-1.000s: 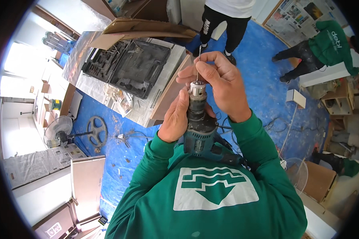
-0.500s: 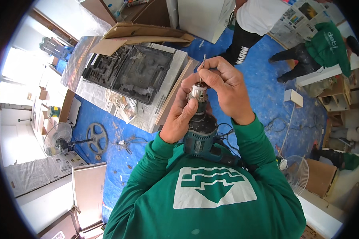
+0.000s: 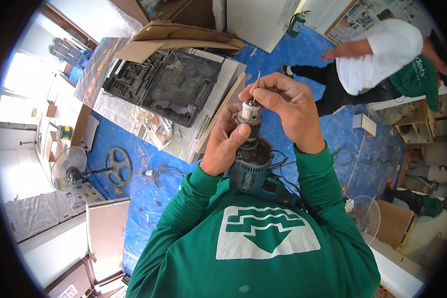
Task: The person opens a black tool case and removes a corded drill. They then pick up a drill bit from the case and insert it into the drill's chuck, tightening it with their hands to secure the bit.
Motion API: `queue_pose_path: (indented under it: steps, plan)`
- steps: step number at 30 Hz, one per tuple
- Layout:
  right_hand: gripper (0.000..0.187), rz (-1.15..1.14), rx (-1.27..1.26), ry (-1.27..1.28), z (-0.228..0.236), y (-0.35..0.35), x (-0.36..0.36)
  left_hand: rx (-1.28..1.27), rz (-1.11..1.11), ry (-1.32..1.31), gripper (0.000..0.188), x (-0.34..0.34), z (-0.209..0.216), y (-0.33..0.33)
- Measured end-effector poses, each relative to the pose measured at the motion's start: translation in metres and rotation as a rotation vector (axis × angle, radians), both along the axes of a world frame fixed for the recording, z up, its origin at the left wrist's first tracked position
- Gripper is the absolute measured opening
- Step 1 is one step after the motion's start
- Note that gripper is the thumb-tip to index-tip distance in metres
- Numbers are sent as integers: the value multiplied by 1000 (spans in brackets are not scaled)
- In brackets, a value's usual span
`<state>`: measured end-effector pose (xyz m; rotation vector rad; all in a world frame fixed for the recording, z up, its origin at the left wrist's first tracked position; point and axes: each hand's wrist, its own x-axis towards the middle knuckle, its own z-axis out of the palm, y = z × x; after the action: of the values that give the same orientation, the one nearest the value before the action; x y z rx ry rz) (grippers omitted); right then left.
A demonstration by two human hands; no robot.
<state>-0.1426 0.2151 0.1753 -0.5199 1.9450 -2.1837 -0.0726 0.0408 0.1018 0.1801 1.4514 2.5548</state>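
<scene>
A teal and black power drill (image 3: 253, 169) points away from me, its body close against my green sweatshirt. My left hand (image 3: 226, 141) is wrapped around its front end, with the thumb just below the silver chuck (image 3: 250, 113). Between the thumb and fingers of my right hand (image 3: 290, 109) is a thin drill bit (image 3: 257, 85), its tip pointing up and away. The bit's lower end is at the mouth of the chuck; how deep it sits inside cannot be made out.
An open black tool case (image 3: 176, 84) lies on a newspaper-covered table, with cardboard (image 3: 184, 34) behind it. Blue sheeting (image 3: 149, 198) covers the floor. Cables (image 3: 283, 164) run at right. A fan (image 3: 72, 171) stands left. A person in a white shirt (image 3: 390, 44) is at far right.
My right hand and the bit have shifted slightly right and closer to the chuck. The person in white has moved right, now overlapping the person in green; a green fire extinguisher shows behind.
</scene>
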Motion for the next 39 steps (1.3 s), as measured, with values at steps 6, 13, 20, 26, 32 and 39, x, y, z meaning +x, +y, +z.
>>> queue_pose_path:
  steps: [6, 13, 20, 26, 32, 39]
  plan:
    - [25, 38, -70, -90, 1, 5, -3, 50, -33, -139, 58, -6, 6, -7]
    - [25, -6, 1, -44, -1, 8, -6, 55, -19, -108, 53, -7, -7, 0]
    - [24, -63, 65, 10, -3, 12, -4, 138, -93, -46, 66, -7, -5, 8]
    - [22, -86, 97, 7, -3, 16, -1, 68, -178, -163, 64, -7, -7, 6]
    - [21, -96, 128, 69, 0, 15, 2, 128, -94, -82, 75, -2, -2, 13]
    - [21, -93, 100, 24, -2, 15, 3, 28, -215, -124, 75, -7, -5, 6]
